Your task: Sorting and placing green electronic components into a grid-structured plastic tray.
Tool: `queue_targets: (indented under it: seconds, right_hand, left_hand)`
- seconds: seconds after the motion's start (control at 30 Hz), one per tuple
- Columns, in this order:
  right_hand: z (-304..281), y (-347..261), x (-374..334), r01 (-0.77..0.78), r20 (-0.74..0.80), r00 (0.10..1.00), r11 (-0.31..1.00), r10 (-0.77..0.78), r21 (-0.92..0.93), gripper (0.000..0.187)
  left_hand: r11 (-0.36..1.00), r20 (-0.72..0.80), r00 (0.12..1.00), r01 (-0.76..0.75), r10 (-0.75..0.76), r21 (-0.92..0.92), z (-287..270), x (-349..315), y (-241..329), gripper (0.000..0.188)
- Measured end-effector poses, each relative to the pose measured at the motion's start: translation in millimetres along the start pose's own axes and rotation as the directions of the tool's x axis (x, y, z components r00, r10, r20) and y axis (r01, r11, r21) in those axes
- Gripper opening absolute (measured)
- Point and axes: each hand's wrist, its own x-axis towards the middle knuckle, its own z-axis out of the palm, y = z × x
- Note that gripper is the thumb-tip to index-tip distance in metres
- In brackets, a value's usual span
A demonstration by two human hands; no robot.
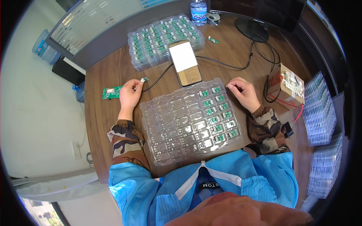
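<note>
My left hand (130,96) is closed, with a small green circuit board with a white connector (144,80) at its thumb and fingertips. Just left of that hand lies a larger green circuit board (110,92) with a lit display, partly hidden by the fingers. In front of me lies a clear plastic tray (160,130); several small green circuit boards (217,129) fill pockets in its two right-hand columns. My right hand (244,94) rests by the tray's far right edge, fingers curled and thumb near the index finger. Whether anything is between them I cannot make out.
Behind the tray lies a phone (186,62), its far end against stacked clear trays of small boards (162,39). A black cable (226,67) crosses the desk. A taped cardboard box (285,86), monitor stand (252,29), water bottle (198,13) and more tray stacks (320,109) stand around.
</note>
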Motion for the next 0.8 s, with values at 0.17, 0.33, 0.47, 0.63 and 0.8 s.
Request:
queue_targets:
  seconds: [0.17,0.33,0.47,0.63,0.8]
  right_hand:
    - [-0.1,-7.4,-1.5,0.013,0.003,1.000,1.000,-0.013,0.007,0.010]
    - [0.9,-8.9,-0.8,0.029,-0.012,1.000,0.999,-0.029,0.030,0.011]
    - [-1.8,-11.1,-1.8,0.036,-0.038,0.999,0.999,-0.035,0.031,0.012]
    - [-2.9,-12.0,-2.6,0.113,-0.045,0.992,0.994,-0.114,-0.007,0.013]
    - [-1.2,-7.6,-3.0,0.145,-0.056,0.988,0.989,-0.145,-0.003,0.013]
  left_hand:
    - [1.000,0.018,1.000,0.003,-0.003,0.001,-0.4,2.7,-0.1,0.014]
    - [1.000,0.025,1.000,0.011,-0.011,0.007,-2.4,3.5,-0.5,0.016]
    - [1.000,0.066,0.998,0.010,-0.010,0.010,-2.0,3.6,-1.6,0.018]
    - [1.000,0.058,0.998,0.030,-0.030,0.010,-1.7,2.4,-2.6,0.017]
    - [0.999,0.054,0.998,0.023,-0.024,0.022,0.9,3.3,-6.5,0.017]
